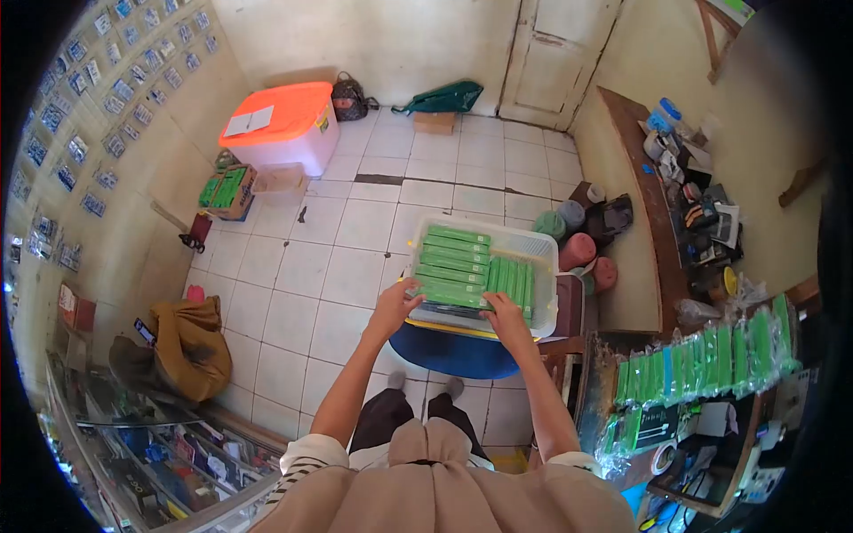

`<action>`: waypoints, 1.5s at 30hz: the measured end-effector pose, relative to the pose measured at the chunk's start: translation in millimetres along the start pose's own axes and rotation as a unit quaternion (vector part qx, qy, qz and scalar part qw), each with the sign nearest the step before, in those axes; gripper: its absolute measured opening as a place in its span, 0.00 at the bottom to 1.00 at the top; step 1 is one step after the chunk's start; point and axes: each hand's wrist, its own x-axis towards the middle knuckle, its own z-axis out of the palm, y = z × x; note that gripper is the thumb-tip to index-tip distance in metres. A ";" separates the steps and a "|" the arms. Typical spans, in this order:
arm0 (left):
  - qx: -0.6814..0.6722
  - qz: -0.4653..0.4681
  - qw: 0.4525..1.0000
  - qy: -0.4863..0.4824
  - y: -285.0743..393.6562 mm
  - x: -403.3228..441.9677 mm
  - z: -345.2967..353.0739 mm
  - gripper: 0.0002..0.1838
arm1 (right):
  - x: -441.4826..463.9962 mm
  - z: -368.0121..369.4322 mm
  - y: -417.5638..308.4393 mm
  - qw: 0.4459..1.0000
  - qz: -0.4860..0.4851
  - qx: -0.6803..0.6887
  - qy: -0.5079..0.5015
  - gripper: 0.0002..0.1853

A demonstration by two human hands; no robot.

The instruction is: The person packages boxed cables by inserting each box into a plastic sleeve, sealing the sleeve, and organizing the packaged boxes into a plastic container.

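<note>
A white plastic basket (544, 240) stands in front of me on a blue seat (453, 353). Inside it, several flat green packs (455, 262) lie stacked in a row on the left, and more green packs (511, 280) stand lengthwise on the right. My left hand (394, 308) is at the near left end of the nearest pack, its fingers closed on that end. At the pack's other end is my right hand (506, 318), with thumb and fingers pinched on it. The pack lies level between both hands.
Wrapped green packs (711, 360) line the counter at right. Colored rolls (579, 250) stand beside the basket. An orange-lidded box (280, 111) and a carton of green packs (227, 191) are at the back left. A glass case (169, 471) is at lower left.
</note>
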 end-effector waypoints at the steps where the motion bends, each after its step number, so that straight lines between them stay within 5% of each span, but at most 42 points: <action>1: 0.000 -0.004 1.000 0.001 -3.0 1.4 0.6 0.18 | 2.3 2.4 1.4 1.000 0.002 -0.002 -0.016 0.20; 14: 0.299 0.148 0.943 0.021 -19.6 22.0 19.4 0.08 | 15.7 59.5 40.4 0.995 0.084 0.054 0.004 0.16; 17: 0.403 0.162 0.900 -0.014 -19.7 29.1 20.2 0.06 | 15.8 65.1 46.3 0.985 0.152 0.071 0.036 0.15; 19: 0.433 0.162 0.886 -0.030 -23.0 30.4 19.7 0.05 | 16.5 76.3 57.4 0.970 0.160 0.105 0.151 0.18; 24: 0.448 0.180 0.875 -0.040 -27.1 38.9 21.4 0.02 | 26.5 84.1 66.2 0.970 0.229 0.055 0.063 0.21; 35: 0.400 0.190 0.895 -0.046 -30.9 43.0 22.6 0.04 | 27.9 81.9 66.2 0.961 0.255 0.094 0.054 0.19; 40: 0.318 0.216 0.920 -0.070 8.6 43.0 29.4 0.05 | -5.4 24.7 11.8 0.970 0.139 0.006 0.197 0.15; 45: 0.078 0.362 0.914 -0.167 74.0 46.1 96.5 0.05 | -97.6 -16.5 -26.1 0.907 0.202 -0.044 0.367 0.11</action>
